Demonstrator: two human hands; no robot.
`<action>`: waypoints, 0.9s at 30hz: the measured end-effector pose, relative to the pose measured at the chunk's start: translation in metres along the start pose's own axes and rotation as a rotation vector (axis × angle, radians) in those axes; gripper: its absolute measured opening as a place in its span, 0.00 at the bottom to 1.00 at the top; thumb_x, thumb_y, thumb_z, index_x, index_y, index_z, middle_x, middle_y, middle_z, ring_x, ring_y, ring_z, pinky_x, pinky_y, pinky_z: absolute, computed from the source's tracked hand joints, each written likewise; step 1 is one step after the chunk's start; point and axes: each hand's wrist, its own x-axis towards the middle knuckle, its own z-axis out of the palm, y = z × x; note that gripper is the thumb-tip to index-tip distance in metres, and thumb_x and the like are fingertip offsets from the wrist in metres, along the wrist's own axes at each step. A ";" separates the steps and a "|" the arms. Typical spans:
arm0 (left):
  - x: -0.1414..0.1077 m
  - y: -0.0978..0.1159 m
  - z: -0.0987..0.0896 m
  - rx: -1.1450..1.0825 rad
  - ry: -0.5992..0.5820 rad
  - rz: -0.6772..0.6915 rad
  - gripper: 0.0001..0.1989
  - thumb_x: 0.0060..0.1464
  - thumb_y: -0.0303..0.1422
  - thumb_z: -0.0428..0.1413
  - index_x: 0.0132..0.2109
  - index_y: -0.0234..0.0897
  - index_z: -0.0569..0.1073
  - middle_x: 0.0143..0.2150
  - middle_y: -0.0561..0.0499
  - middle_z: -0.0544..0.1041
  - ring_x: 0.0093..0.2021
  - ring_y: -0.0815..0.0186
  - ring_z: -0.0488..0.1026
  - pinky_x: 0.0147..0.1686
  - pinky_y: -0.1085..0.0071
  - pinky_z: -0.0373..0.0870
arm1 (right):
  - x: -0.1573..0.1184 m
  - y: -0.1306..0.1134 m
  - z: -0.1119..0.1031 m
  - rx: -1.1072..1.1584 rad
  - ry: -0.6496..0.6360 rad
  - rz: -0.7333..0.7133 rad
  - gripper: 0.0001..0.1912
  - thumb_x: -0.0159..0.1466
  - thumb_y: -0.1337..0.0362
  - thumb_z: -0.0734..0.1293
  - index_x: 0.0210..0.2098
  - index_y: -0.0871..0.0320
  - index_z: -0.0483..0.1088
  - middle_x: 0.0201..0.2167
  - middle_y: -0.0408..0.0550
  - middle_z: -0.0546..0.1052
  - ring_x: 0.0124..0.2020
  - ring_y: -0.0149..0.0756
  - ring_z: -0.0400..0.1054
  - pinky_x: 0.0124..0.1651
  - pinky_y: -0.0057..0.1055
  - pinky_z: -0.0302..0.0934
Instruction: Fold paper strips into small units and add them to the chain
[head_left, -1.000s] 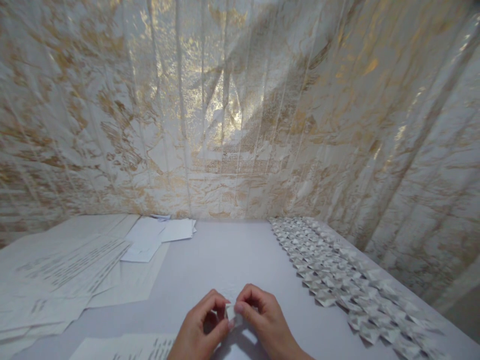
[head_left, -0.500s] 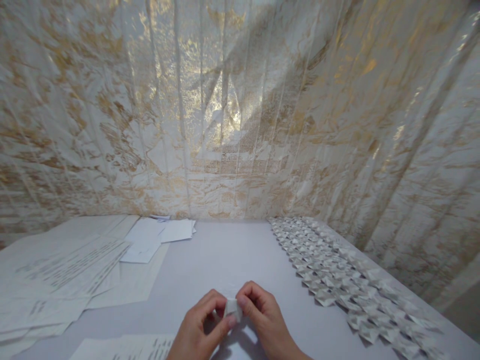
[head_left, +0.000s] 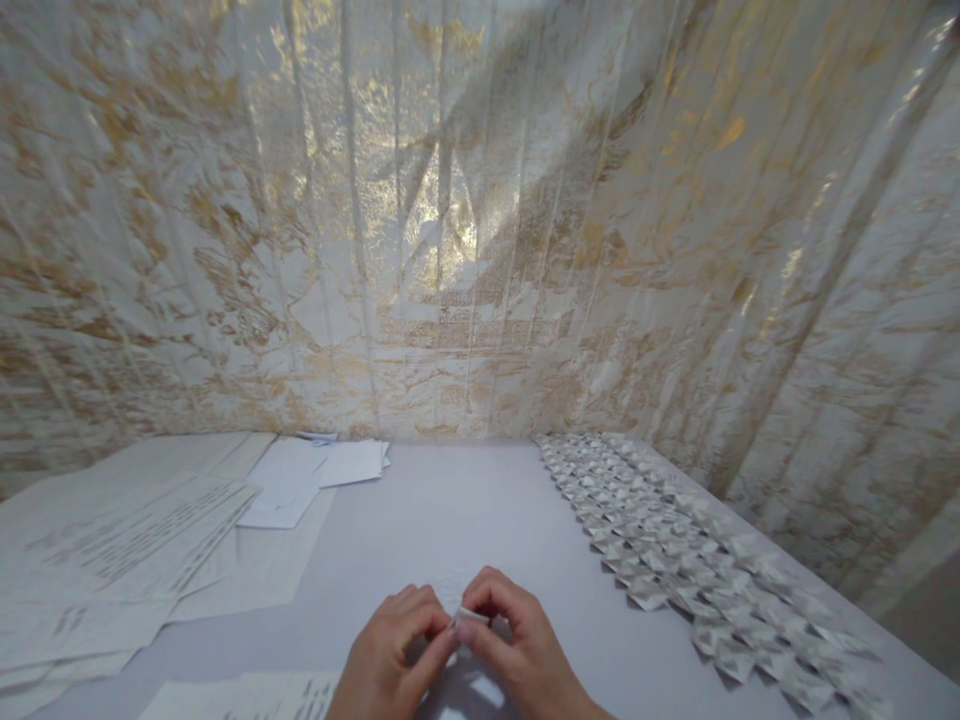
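Between my fingertips, low in the middle of the view, is a small folded piece of white paper [head_left: 472, 615]. My left hand [head_left: 405, 640] pinches its left side between thumb and fingers. From the other side, my right hand [head_left: 514, 635] grips it with thumb and forefinger, the thumb lying across its front. Both hands are just above the white tabletop [head_left: 442, 510]. Most of the piece is hidden behind my fingers, so its folded shape is hard to make out.
Rows of small folded paper pieces [head_left: 645, 545] cover the table's right side. Printed sheets [head_left: 135, 545] lie overlapping at the left, with blank white papers [head_left: 289, 480] beyond them. Another printed sheet [head_left: 240, 698] is at the front edge. A gold-patterned curtain [head_left: 465, 330] hangs behind the table.
My hands have come closer together around the paper. My right thumb now covers its front, and the piece has turned so less of its face shows.
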 end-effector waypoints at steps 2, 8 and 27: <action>-0.001 0.001 0.000 -0.002 -0.012 0.016 0.16 0.63 0.44 0.57 0.28 0.42 0.74 0.31 0.52 0.76 0.36 0.59 0.72 0.40 0.68 0.63 | 0.000 -0.001 0.000 0.008 0.019 0.007 0.21 0.63 0.46 0.72 0.25 0.56 0.72 0.26 0.43 0.69 0.31 0.36 0.61 0.37 0.33 0.54; -0.001 0.001 0.003 -0.090 0.014 -0.018 0.15 0.60 0.42 0.59 0.27 0.42 0.72 0.30 0.53 0.74 0.35 0.59 0.71 0.40 0.67 0.63 | 0.002 0.004 0.000 0.117 0.038 0.102 0.23 0.60 0.44 0.73 0.24 0.57 0.73 0.23 0.41 0.67 0.27 0.34 0.58 0.34 0.31 0.52; 0.006 0.000 -0.005 -0.136 0.041 -0.117 0.16 0.56 0.42 0.60 0.23 0.42 0.74 0.27 0.55 0.72 0.32 0.62 0.69 0.37 0.69 0.61 | 0.002 0.000 -0.003 0.045 0.031 0.168 0.29 0.55 0.38 0.74 0.22 0.58 0.71 0.21 0.40 0.68 0.27 0.32 0.59 0.33 0.30 0.52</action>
